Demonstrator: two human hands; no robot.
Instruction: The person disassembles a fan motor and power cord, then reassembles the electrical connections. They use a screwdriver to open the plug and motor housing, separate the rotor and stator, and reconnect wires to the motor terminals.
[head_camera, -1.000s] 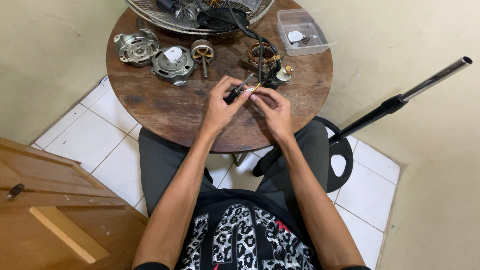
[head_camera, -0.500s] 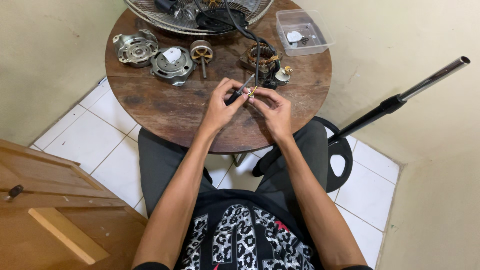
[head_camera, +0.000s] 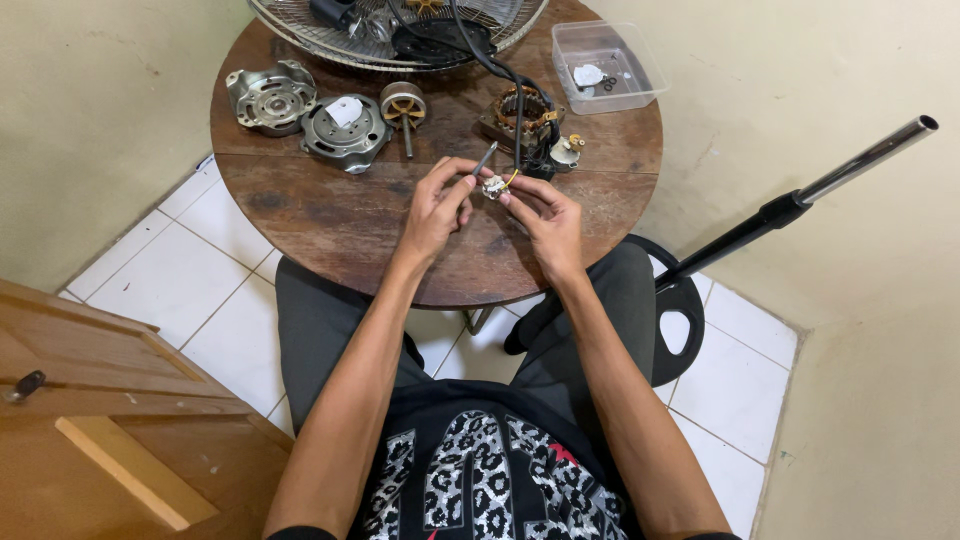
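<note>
1. Two hands meet over the near half of the round wooden table (head_camera: 330, 215), and the work between them is fine work on a small electrical part taken from a fan.
2. Left hand (head_camera: 432, 210): it is closed in a pinch on a slim screwdriver (head_camera: 484, 159), whose grey shaft slants up and away from the fingers toward the right.
3. Right hand (head_camera: 548, 215): its fingertips grip a small white switch part (head_camera: 493, 186) with a yellow wire at its side; the part is held just above the tabletop, between the two hands.
4. A black cable (head_camera: 500, 70) runs from the wire fan guard (head_camera: 300, 35) at the far edge down to the copper-wound stator (head_camera: 520, 108), which sits just beyond the held part.
5. Laid out to the left are two grey metal motor housings (head_camera: 268, 97) and a rotor with its shaft (head_camera: 404, 105); a clear plastic tray (head_camera: 640, 95) of small bits stands at the far right.
6. Step in hand, as I judge it: loosening or fastening something on the switch part, with the tool not yet clearly seated; whether the tip touches the part I cannot tell.
7. What the next move calls for: a steady right-hand grip so the part does not twist, the tip lowered squarely onto its fastener, and slack kept in the thin wires so none pulls loose.
</note>
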